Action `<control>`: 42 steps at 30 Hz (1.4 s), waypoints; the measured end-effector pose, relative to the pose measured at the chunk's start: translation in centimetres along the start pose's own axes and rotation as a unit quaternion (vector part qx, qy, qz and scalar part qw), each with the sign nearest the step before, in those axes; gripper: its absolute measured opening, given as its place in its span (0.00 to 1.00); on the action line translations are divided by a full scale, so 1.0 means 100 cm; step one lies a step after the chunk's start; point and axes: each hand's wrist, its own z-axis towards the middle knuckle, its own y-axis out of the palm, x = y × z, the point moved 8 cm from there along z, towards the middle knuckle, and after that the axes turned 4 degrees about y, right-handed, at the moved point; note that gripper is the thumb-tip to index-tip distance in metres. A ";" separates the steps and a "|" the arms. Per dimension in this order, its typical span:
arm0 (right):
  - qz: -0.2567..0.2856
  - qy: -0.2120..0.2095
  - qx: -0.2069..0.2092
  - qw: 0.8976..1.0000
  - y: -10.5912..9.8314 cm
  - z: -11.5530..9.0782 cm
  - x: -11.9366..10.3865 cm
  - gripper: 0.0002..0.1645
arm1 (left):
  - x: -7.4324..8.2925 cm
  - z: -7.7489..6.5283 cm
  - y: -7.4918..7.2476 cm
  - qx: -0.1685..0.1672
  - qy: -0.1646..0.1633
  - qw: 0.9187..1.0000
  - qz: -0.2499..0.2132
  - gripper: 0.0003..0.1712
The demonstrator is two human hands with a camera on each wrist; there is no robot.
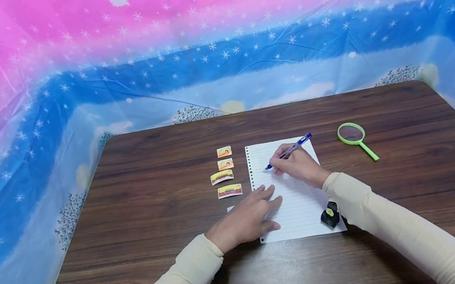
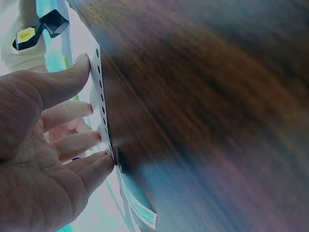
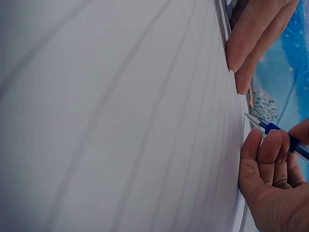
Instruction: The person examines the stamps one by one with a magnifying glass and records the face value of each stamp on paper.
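Note:
A blue pen [image 1: 297, 144] is gripped in my right hand [image 1: 298, 166], its tip over the upper left of a lined, hole-punched sheet of paper [image 1: 303, 214]. Faint writing shows near the tip in the head view. In the right wrist view the pen [image 3: 301, 151] slants, its point just off or at the page; contact is hard to tell. My left hand [image 1: 248, 214] rests on the sheet's left edge with fingers spread. The left wrist view shows these fingers [image 2: 72, 145] fairly straight along the punched holes.
Left of the paper lie several small printed cards, among them an orange one [image 1: 224, 151] and a yellow-red one [image 1: 230, 191]. Another card [image 1: 230, 208] is mostly hidden by the left hand. A green magnifying glass [image 1: 363, 142] lies to the right on the brown wooden table [image 1: 152, 196].

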 end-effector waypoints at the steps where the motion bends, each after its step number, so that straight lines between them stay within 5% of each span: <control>1: 0.004 0.001 0.002 1.000 0.000 0.000 0.001 0.08 | 0.000 0.000 0.000 0.000 0.000 1.000 -0.001 0.34; 15: 0.060 0.029 0.023 0.998 -0.001 0.001 0.005 0.08 | 0.001 -0.001 0.000 0.002 0.005 1.000 0.000 0.33; 42: 0.032 0.028 0.031 0.999 -0.001 0.000 0.008 0.09 | 0.001 0.000 0.000 0.007 0.007 1.000 0.006 0.33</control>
